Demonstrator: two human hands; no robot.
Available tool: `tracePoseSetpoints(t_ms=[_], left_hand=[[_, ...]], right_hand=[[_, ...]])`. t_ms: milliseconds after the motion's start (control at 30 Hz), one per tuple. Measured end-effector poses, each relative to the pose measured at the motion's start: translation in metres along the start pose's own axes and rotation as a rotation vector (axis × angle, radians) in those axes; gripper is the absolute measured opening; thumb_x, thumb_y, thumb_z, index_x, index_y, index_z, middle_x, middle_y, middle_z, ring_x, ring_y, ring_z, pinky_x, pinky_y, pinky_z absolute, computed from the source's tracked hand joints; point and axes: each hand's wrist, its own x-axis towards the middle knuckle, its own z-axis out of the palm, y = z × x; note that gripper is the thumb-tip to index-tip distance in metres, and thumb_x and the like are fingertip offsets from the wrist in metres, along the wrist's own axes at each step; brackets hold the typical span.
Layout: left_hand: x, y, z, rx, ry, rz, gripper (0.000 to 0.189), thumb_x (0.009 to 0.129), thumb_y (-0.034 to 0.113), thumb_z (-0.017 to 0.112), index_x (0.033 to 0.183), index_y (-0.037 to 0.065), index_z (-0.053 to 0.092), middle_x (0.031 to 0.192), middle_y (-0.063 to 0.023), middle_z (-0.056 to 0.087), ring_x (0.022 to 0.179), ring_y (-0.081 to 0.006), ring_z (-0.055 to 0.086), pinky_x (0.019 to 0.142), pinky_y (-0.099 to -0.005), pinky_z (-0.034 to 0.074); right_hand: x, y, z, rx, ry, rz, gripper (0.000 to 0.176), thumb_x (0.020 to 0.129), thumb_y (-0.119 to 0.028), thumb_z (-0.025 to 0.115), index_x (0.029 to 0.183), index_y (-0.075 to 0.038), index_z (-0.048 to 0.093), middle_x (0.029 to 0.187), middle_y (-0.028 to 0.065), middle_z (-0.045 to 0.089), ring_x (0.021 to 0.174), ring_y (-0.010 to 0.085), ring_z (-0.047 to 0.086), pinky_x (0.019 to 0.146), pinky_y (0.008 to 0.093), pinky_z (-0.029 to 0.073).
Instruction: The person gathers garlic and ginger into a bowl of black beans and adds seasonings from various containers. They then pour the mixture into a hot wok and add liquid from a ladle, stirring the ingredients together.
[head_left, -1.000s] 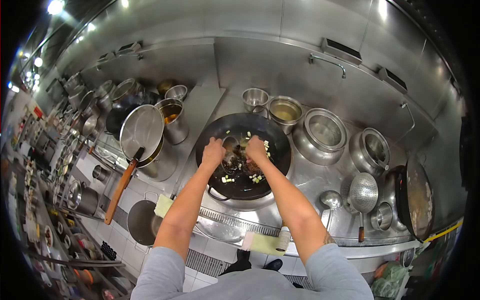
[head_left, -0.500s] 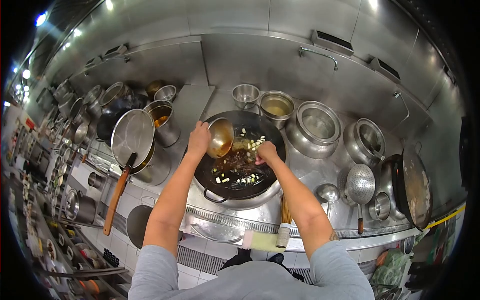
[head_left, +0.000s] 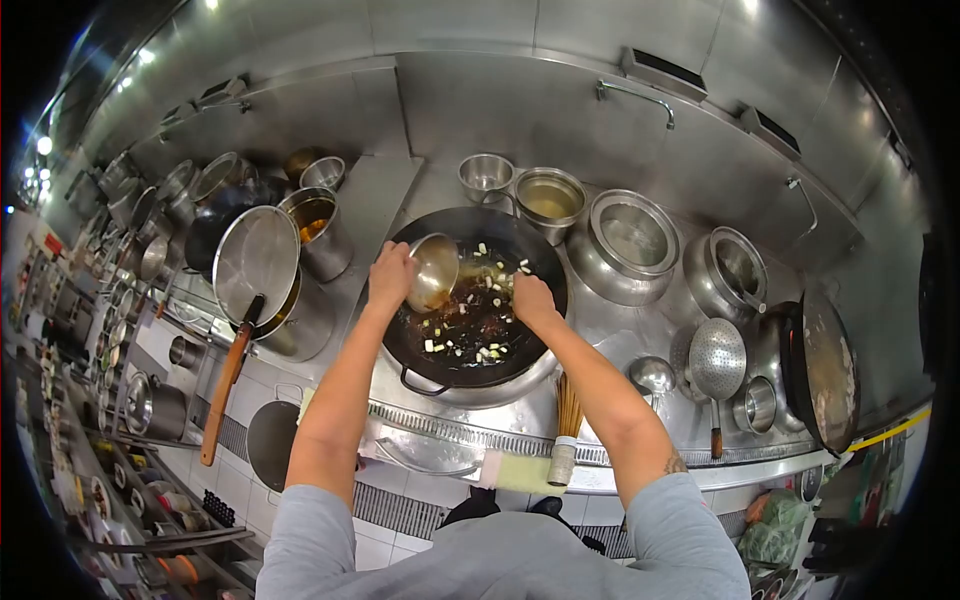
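My left hand (head_left: 390, 277) grips the rim of a metal bowl (head_left: 437, 268), tilted over the left side of a black wok (head_left: 465, 222). Brown residue coats the bowl's lower edge. Inside the wok lies glossy dark sauce (head_left: 470, 318) scattered with chopped white and green pieces (head_left: 488, 352) that look like scallion. Over the wok's right side, my right hand (head_left: 533, 298) is closed, its fingertips turned inward and mostly hidden; what it holds, if anything, I cannot make out.
Right of the wok stand metal pots (head_left: 628, 245), a ladle (head_left: 652, 375), a perforated skimmer (head_left: 717, 360) and another wok (head_left: 828, 370). A wooden-handled strainer (head_left: 256, 265) rests on a tall pot at left. A bamboo brush (head_left: 566, 430) and a folded cloth (head_left: 520, 472) lie at the front edge.
The bowl has turned, showing more of its inner side, and shifted slightly left. My right hand has risen a little, and the chopped pieces are spread differently in the sauce.
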Motion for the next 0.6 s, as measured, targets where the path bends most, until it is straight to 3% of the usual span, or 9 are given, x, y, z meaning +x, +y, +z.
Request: tracePoseSetpoints(t_ms=[33,67,167,200,300,367,467,567,600], left_hand=[[-0.002,-0.004,-0.002,-0.022,-0.006,-0.028,0.014,0.086,0.017,0.062,0.087,0.005,0.055,0.094,-0.0149,0.057,0.089,-0.0389,0.059,0.076,-0.0488,0.048],[-0.005,-0.007,-0.003,-0.042,-0.013,-0.056,0.015,0.086,0.018,0.062,0.087,0.005,0.055,0.093,-0.0144,0.057,0.088,-0.0386,0.059,0.075,-0.0481,0.047],[-0.013,-0.026,0.003,-0.076,-0.015,-0.110,0.019,0.086,0.021,0.064,0.085,0.005,0.054,0.088,-0.0135,0.057,0.085,-0.0381,0.058,0.073,-0.0456,0.046],[-0.016,-0.031,0.005,-0.082,-0.022,-0.119,0.019,0.086,0.022,0.064,0.084,0.005,0.055,0.087,-0.0136,0.057,0.085,-0.0382,0.058,0.073,-0.0456,0.046],[-0.021,-0.039,0.020,-0.185,-0.078,-0.211,0.020,0.087,0.022,0.064,0.084,0.005,0.055,0.087,-0.0136,0.057,0.084,-0.0382,0.058,0.073,-0.0457,0.045],[-0.021,-0.043,0.032,-0.240,-0.098,-0.249,0.020,0.087,0.022,0.064,0.084,0.004,0.055,0.086,-0.0135,0.057,0.084,-0.0380,0.058,0.073,-0.0458,0.045],[-0.022,-0.042,0.036,-0.215,-0.072,-0.186,0.021,0.087,0.022,0.063,0.085,0.004,0.055,0.087,-0.0132,0.057,0.085,-0.0375,0.058,0.073,-0.0458,0.045],[-0.015,-0.023,0.015,-0.149,-0.031,-0.069,0.020,0.088,0.022,0.063,0.085,0.004,0.054,0.089,-0.0130,0.057,0.085,-0.0374,0.058,0.073,-0.0460,0.045],[-0.013,-0.018,0.010,-0.148,-0.029,-0.054,0.019,0.088,0.021,0.063,0.085,0.004,0.055,0.090,-0.0129,0.057,0.085,-0.0375,0.058,0.073,-0.0461,0.045]], right_hand=[[-0.005,0.010,0.010,0.035,0.020,0.058,0.010,0.083,-0.003,0.058,0.090,0.005,0.058,0.082,0.0236,0.068,0.078,0.0340,0.071,0.066,0.0417,0.058],[0.003,0.023,0.022,0.424,-0.202,0.267,0.006,0.084,-0.001,0.056,0.086,0.004,0.058,0.075,0.0202,0.066,0.065,0.0297,0.069,0.056,0.0399,0.060],[0.004,0.004,0.017,1.151,-0.300,0.658,0.017,0.087,0.000,0.047,0.094,0.010,0.059,0.075,0.0256,0.064,0.059,0.0346,0.067,0.052,0.0438,0.060],[0.009,-0.005,0.022,1.204,-0.299,0.632,0.017,0.089,0.001,0.044,0.091,0.010,0.058,0.067,0.0221,0.060,0.054,0.0317,0.065,0.045,0.0432,0.059],[0.022,-0.055,0.004,1.017,-0.379,0.449,0.019,0.088,0.000,0.044,0.089,0.009,0.060,0.070,0.0232,0.064,0.050,0.0328,0.065,0.046,0.0423,0.058],[0.029,-0.080,-0.005,0.533,-0.335,0.169,0.009,0.086,-0.001,0.051,0.089,0.004,0.058,0.072,0.0189,0.065,0.063,0.0277,0.069,0.052,0.0412,0.059],[0.027,-0.076,0.006,0.021,0.083,-0.165,0.013,0.086,-0.005,0.053,0.093,0.002,0.062,0.080,0.0220,0.068,0.075,0.0336,0.071,0.063,0.0430,0.058],[0.012,-0.047,-0.009,-0.056,0.022,-0.106,0.016,0.087,-0.010,0.054,0.095,-0.001,0.065,0.083,0.0229,0.069,0.080,0.0385,0.070,0.072,0.0444,0.057],[0.006,-0.035,-0.009,-0.068,-0.004,-0.090,0.016,0.087,-0.007,0.054,0.095,0.000,0.065,0.084,0.0221,0.069,0.080,0.0360,0.070,0.071,0.0433,0.057]])
